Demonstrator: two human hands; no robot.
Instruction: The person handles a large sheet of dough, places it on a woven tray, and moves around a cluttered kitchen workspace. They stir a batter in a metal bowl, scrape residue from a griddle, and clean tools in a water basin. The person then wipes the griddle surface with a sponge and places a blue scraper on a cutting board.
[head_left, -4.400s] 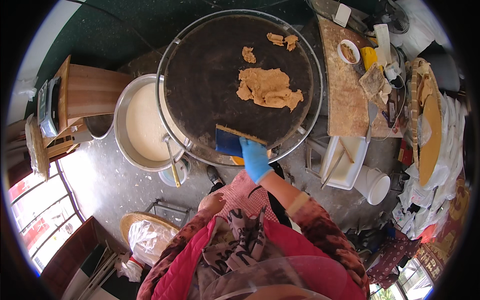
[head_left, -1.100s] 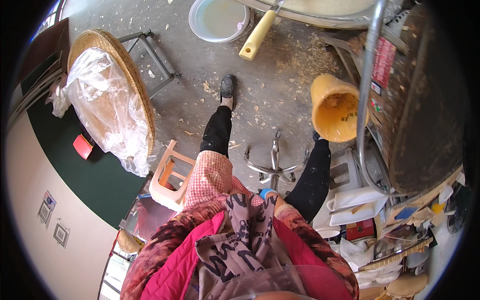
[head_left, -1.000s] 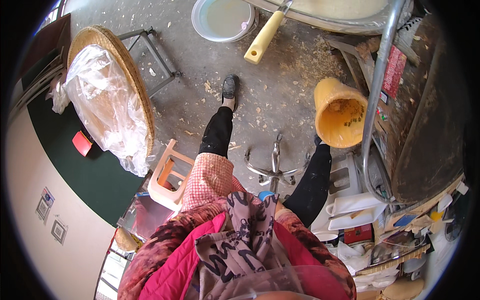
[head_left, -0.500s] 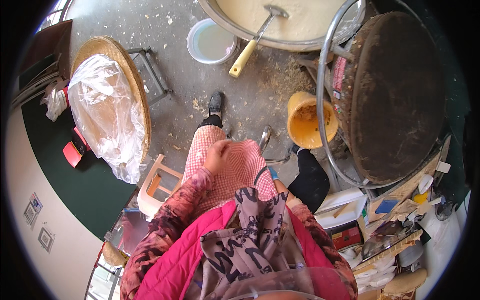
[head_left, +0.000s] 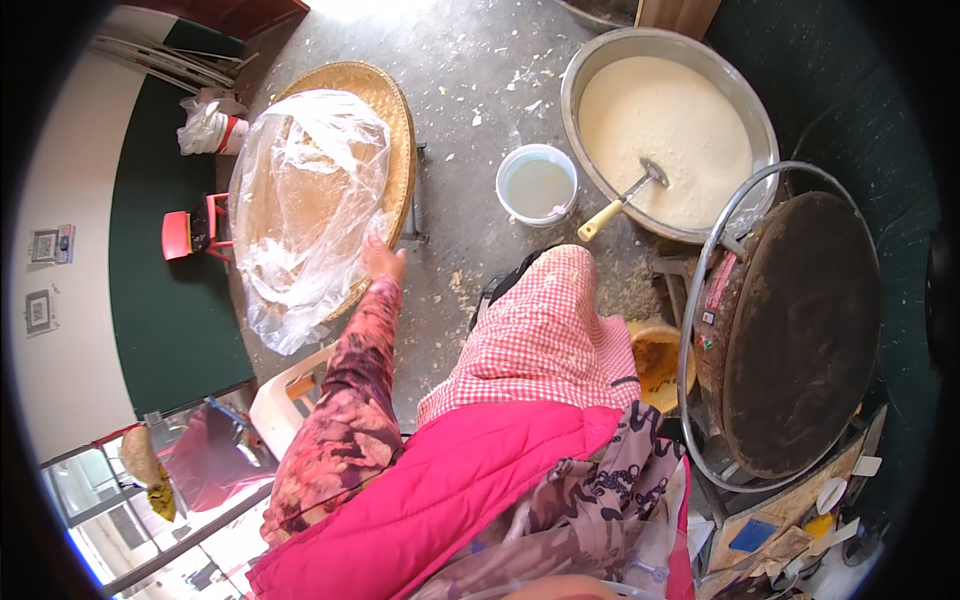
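My left hand [head_left: 383,262] reaches forward over the near right edge of a round woven tray [head_left: 398,130]. Its fingertips are at the border of a crumpled clear plastic sheet [head_left: 310,190] that covers much of the tray. The thumb stands apart from the fingers, and I see nothing held, though the fingertips partly blend with the plastic. My right hand is out of view, on the far side of my body and clothing.
At the right stands a large round dark griddle [head_left: 805,335] inside a metal ring [head_left: 690,400]. Beyond it a metal basin [head_left: 570,110] holds pale batter and a yellow-handled ladle [head_left: 603,219]. A white bucket [head_left: 503,190], a yellow bucket [head_left: 690,375] and a plastic stool [head_left: 275,400] stand around me.
My body and view have turned left. My left hand has moved from over the checked apron out to the plastic on the tray. The right arm has gone out of view.
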